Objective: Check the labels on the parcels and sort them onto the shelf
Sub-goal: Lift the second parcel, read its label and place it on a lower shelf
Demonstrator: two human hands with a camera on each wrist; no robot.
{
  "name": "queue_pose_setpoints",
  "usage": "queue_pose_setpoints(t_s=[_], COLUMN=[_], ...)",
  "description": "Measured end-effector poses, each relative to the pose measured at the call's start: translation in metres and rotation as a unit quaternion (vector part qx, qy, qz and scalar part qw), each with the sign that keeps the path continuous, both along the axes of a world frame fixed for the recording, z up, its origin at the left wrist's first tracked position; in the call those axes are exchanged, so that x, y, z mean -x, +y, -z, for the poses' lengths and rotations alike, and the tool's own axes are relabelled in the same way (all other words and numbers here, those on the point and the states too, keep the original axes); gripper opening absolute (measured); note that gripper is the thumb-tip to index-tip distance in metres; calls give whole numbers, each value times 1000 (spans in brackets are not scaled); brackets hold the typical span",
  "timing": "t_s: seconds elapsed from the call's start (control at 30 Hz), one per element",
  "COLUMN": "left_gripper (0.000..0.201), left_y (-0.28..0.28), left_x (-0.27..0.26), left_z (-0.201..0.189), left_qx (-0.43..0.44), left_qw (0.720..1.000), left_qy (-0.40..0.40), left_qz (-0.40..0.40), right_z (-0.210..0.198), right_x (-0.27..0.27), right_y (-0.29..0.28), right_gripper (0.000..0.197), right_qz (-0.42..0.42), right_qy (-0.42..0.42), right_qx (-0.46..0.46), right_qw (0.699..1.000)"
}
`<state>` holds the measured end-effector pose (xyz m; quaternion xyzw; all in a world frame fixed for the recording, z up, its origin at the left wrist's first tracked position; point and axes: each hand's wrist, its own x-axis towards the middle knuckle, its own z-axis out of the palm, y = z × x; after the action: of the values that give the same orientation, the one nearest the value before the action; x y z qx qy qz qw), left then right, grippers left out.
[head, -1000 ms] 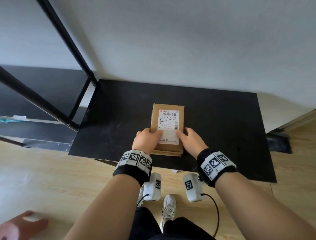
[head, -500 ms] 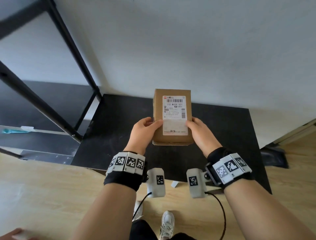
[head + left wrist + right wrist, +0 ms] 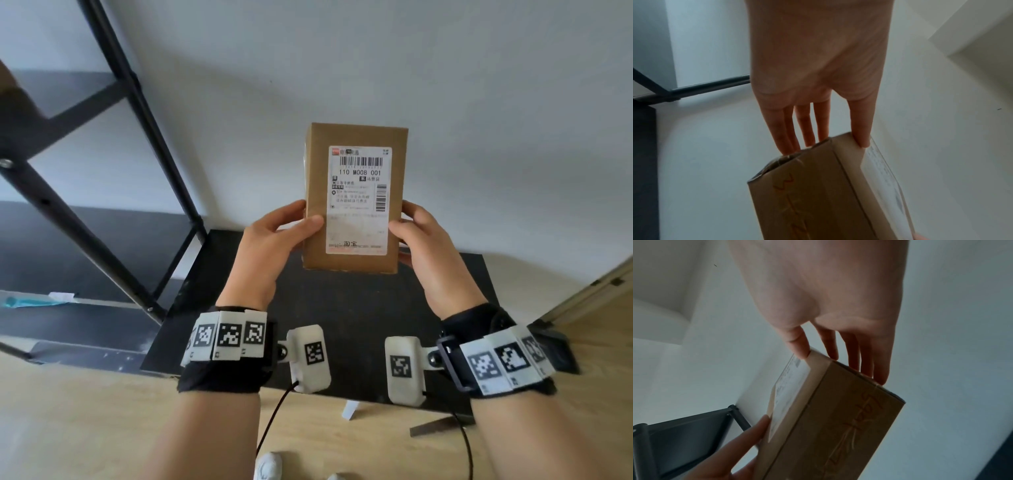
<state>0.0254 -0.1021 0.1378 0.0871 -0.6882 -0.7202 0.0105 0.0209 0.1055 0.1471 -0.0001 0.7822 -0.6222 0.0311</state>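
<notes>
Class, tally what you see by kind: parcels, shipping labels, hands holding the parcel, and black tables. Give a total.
Parcels: 1, the cardboard parcel
Shipping labels: 1, the white label
Hands holding it: 2, left hand, right hand
Black tables: 1, the table
Total: 5

White label [image 3: 358,200] on cardboard parcel [image 3: 317,164], "110 M008 001" under barcode, "淘宝" near bottom

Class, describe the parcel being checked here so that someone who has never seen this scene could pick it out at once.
Start at the low black table against the white wall, beside the black shelf frame. Above it, the left hand and right hand hold up a brown cardboard parcel by its lower sides. Its white shipping label, reading 110 M008 001, marks it.
</notes>
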Motion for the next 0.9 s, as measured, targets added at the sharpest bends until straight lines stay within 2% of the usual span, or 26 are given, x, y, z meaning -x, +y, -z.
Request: queue_pose_setpoints(t_s=[0.2,0.37,0.53,0.9], left_gripper=[53,51,55,57], left_y=[2,0,-3,-5], left_x=[-6,-12,-14,-19], left_z=[-15,-24,-26,-31], left_qx=[-19,-2,7,11], left_qw=[1000,998,996,993], left_qy=[25,57,83,106], left_qz=[4,22,30,48], right_z=[-8,-10,-12,-20], right_x=[-6,-10,-16,-23], right_y=[0,3,5,6], right_gripper=[36,33,39,36], right_qz=[21,30,22,21], right_qy=[30,55,85,118], right_qx=[37,74,105,119], right_qw=[999,995,991,986])
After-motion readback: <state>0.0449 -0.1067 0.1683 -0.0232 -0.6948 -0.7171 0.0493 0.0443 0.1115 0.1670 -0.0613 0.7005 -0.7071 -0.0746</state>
